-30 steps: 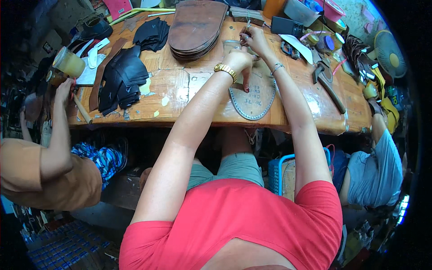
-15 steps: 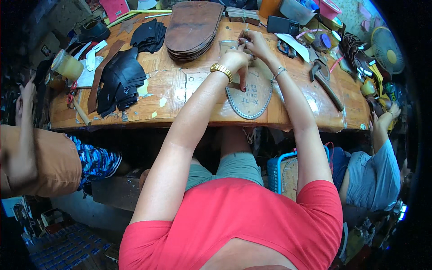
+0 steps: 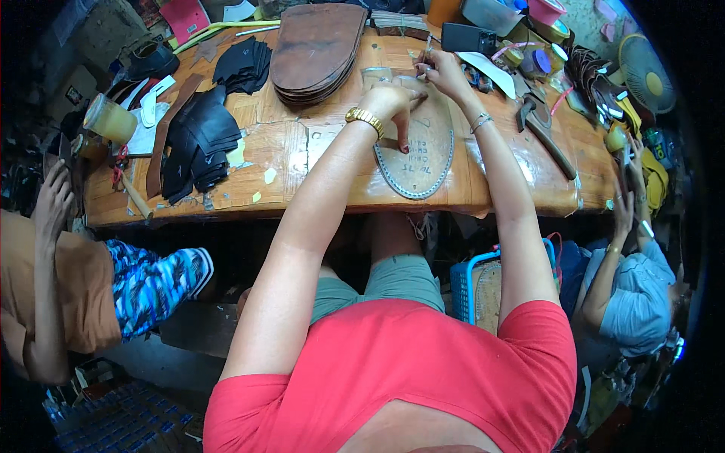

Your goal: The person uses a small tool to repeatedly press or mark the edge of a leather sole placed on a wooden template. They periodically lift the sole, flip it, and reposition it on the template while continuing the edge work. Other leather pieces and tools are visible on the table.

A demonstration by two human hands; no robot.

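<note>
A tan leather panel (image 3: 427, 170) with a rounded end, small holes along its rim and handwritten marks lies on the wooden table (image 3: 302, 177) before me. My left hand (image 3: 394, 104), with a gold watch at the wrist, rests on the panel, its thumb stretched out toward me and its other fingers reaching right. Beyond it my right hand (image 3: 445, 72) pinches a slim, upright stick-like tool (image 3: 429, 43) over the panel's far part; its lower end is hidden by the fingers. A small clear piece (image 3: 375, 74) lies just past my left hand.
Brown leather panels (image 3: 313, 53) are stacked ahead, black leather pieces (image 3: 200, 136) at left. A hammer (image 3: 551, 143), a phone (image 3: 468, 38) and jars (image 3: 538, 64) are at right. A blue basket (image 3: 461, 291) stands below the table. Other people sit on both sides.
My right hand has shifted slightly right, away from my left hand, with the slim tool. My left hand stays on the panel. The person at right has raised both hands.
</note>
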